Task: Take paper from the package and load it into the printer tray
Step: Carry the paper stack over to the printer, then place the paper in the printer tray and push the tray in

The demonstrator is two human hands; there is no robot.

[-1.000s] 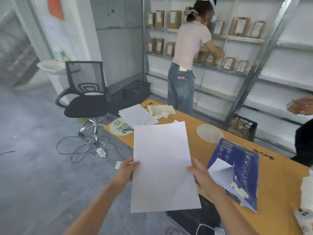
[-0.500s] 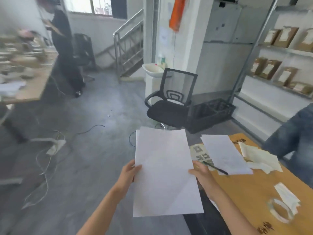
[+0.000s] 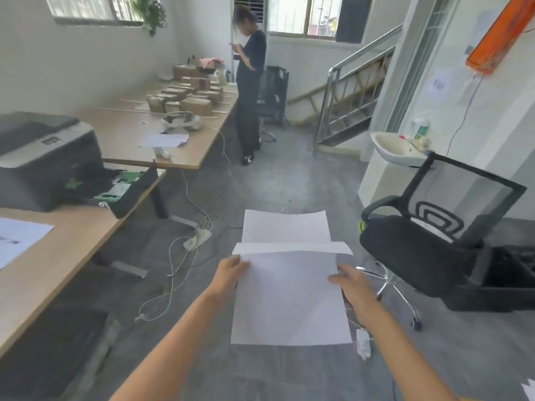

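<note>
I hold a thin stack of white paper (image 3: 289, 293) flat in front of me over the floor. My left hand (image 3: 230, 274) grips its left edge and my right hand (image 3: 348, 282) grips its right edge. The top sheet's far end is folded back toward me across the stack. The grey and black printer (image 3: 43, 157) stands on a wooden desk at the far left. Its paper tray (image 3: 127, 188) is pulled out toward the room, with green guides visible inside. The paper package is out of view.
A black office chair (image 3: 428, 241) stands to the right. Cables and a power strip (image 3: 198, 238) lie on the floor between me and the desk (image 3: 58, 256). A person in black (image 3: 250, 82) stands by a far table holding cardboard boxes. Stairs and a sink are at the back right.
My view has swung left, away from the orange table and the blue package, until the printer appears. Both hands keep the paper; the top sheet's far end has flipped back.
</note>
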